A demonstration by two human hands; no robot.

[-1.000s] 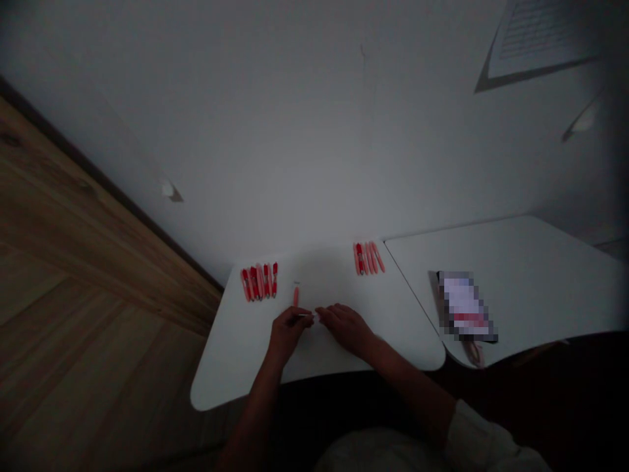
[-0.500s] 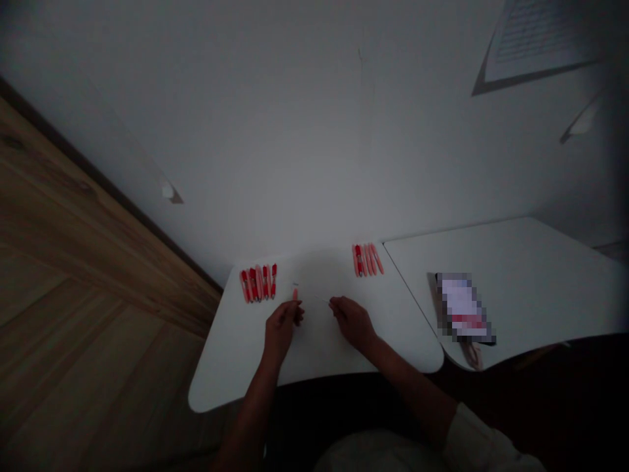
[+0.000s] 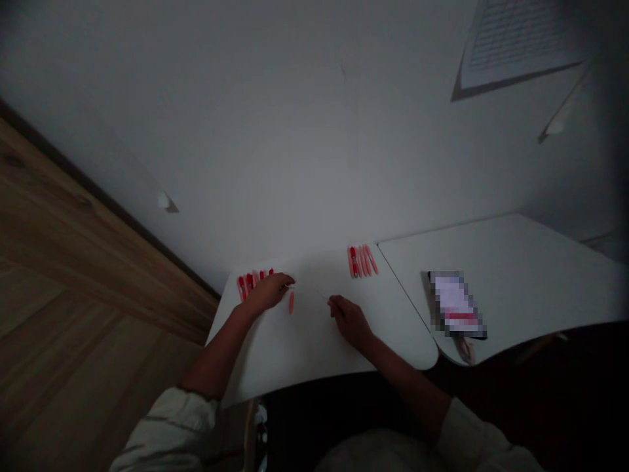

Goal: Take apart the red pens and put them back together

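On the white table, my left hand [image 3: 269,292] has its thumb and fingers brought together at a small, pale, thin piece too dim to name. Just below those fingertips lies a pink pen barrel [image 3: 291,303], apart from the hand. My right hand [image 3: 348,319] pinches a thin pale rod [image 3: 321,294], perhaps a pen refill, which points up and left. Behind my left hand is a row of red and pink pens [image 3: 248,283], partly covered by that hand. A second row of pink pens and pen parts [image 3: 362,261], one with a darker red section, lies by the wall.
A second white table [image 3: 515,282] adjoins on the right, bearing a phone-like device [image 3: 457,305] with a blurred screen and a strap [image 3: 464,351]. The wall [image 3: 275,164] rises directly behind. A printed sheet [image 3: 515,49] hangs there. Wooden boards [image 3: 98,229] run along the left.
My left hand has let go of the pink barrel, which now lies on the table, and has reached up and left beyond it. My right hand keeps its hold on the thin rod.
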